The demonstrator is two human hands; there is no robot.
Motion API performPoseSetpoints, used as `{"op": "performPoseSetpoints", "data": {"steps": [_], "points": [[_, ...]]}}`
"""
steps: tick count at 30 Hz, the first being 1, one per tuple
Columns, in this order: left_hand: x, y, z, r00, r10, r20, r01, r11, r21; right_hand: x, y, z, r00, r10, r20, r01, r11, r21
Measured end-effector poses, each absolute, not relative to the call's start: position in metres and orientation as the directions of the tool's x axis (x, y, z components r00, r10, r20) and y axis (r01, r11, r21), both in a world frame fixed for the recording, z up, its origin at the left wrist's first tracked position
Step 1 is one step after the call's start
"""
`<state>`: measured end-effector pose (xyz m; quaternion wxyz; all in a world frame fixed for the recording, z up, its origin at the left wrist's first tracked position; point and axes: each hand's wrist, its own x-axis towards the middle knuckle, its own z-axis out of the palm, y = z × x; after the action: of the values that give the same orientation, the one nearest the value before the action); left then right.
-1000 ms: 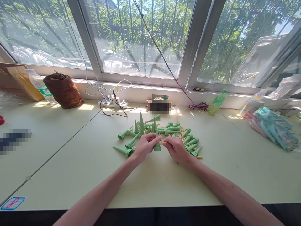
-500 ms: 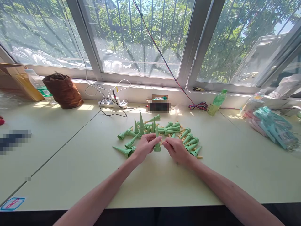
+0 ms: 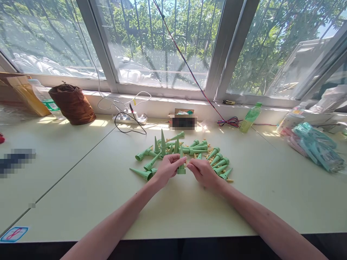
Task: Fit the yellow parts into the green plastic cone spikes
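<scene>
My left hand [image 3: 170, 167] is closed around a green plastic watering spike [image 3: 181, 168], held upright with its wide collar at the bottom. Close to its right side, my right hand [image 3: 202, 171] is closed in a pinch; what sits between the fingertips is too small and hidden to make out. Behind both hands lies a pile of similar green spikes [image 3: 193, 150], a few standing point up, such as a tall spike [image 3: 163, 144]. Small yellow pieces are mixed in, one yellow piece [image 3: 230, 180] lying by the spikes at the right.
A small box [image 3: 184, 112] stands behind the pile. At the back are a power strip [image 3: 132, 118] with cables, a brown bag [image 3: 72, 104], and a green bottle [image 3: 251, 117]. Turquoise packages [image 3: 316, 144] lie at the right of the table [image 3: 173, 216].
Almost nothing differs. Both hands keep their places, and the green spike stays upright in my left hand.
</scene>
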<state>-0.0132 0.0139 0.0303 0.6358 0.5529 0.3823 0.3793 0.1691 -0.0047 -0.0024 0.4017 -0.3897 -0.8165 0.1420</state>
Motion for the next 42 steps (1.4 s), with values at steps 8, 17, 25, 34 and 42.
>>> {"op": "performPoseSetpoints", "data": {"steps": [8, 17, 25, 34, 42], "points": [[-0.0141, 0.0149, 0.0293, 0.454, 0.889, -0.06, -0.064, 0.1, 0.993, 0.1688, -0.0056, -0.0011, -0.38, 0.76, 0.527, 0.554, 0.644, -0.528], [-0.0131, 0.0162, 0.0264, 0.431, 0.902, -0.032, -0.086, 0.077, 0.993, 0.1677, -0.006, -0.0006, -0.329, 0.789, 0.519, 0.56, 0.605, -0.566], [-0.0128, 0.0159, 0.0264, 0.43, 0.902, -0.042, -0.083, 0.086, 0.993, 0.1683, -0.0044, -0.0025, -0.348, 0.772, 0.532, 0.566, 0.625, -0.537], [-0.0134, 0.0153, 0.0267, 0.452, 0.892, -0.026, -0.082, 0.071, 0.994, 0.1685, -0.0044, -0.0023, -0.356, 0.767, 0.534, 0.579, 0.629, -0.518], [-0.0128, 0.0139, 0.0294, 0.449, 0.893, 0.001, -0.083, 0.041, 0.996, 0.1677, -0.006, -0.0002, -0.362, 0.777, 0.514, 0.6, 0.617, -0.51]]}}
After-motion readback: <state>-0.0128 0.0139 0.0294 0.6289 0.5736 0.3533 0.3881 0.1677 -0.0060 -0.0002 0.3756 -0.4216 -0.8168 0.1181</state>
